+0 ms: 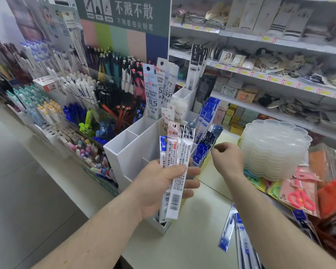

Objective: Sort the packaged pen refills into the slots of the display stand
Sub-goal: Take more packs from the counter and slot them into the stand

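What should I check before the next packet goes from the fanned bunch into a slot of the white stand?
1. Left hand grips the refill packets: ok.
2. Right hand free to pick one: ok, curled, holding nothing.
3. Empty slots in the display stand: ok, near-left compartments look vacant.
4. Packet type readable: cannot tell, print is too small.
5. Loose blue packets left on the counter: not ok, still unsorted.
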Demonstrator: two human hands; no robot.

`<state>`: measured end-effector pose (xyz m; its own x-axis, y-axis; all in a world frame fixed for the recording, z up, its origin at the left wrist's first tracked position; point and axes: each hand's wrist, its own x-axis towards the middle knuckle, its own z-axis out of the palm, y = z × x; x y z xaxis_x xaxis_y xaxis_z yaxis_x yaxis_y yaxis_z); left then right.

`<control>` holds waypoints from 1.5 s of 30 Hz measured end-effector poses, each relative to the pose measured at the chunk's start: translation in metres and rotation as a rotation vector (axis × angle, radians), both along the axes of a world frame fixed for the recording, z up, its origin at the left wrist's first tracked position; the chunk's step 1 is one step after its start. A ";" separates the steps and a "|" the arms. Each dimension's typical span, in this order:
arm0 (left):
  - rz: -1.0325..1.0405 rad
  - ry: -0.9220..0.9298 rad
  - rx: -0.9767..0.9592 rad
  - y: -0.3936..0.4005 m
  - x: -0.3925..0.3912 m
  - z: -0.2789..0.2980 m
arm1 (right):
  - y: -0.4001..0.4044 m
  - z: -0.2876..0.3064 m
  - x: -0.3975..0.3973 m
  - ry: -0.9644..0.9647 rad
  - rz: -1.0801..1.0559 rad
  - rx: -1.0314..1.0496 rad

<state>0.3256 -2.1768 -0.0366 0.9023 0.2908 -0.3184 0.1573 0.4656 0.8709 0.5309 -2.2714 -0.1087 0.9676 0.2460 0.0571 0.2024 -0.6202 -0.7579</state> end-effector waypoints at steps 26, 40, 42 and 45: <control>-0.068 0.078 -0.046 0.003 -0.005 -0.002 | -0.044 0.048 -0.090 0.786 0.283 0.823; -0.223 0.143 0.414 0.003 0.000 -0.019 | -0.039 0.051 -0.100 1.077 0.310 1.150; -0.211 0.113 0.433 0.000 -0.001 -0.017 | -0.041 0.049 -0.099 1.060 0.318 1.132; -0.160 0.100 0.488 -0.002 -0.002 -0.015 | -0.044 0.047 -0.100 0.965 0.321 1.083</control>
<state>0.3236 -2.1788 -0.0517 0.9195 0.2880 -0.2674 0.2871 -0.0275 0.9575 0.4313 -2.3158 -0.0622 0.6513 0.7093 -0.2696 -0.6195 0.2918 -0.7287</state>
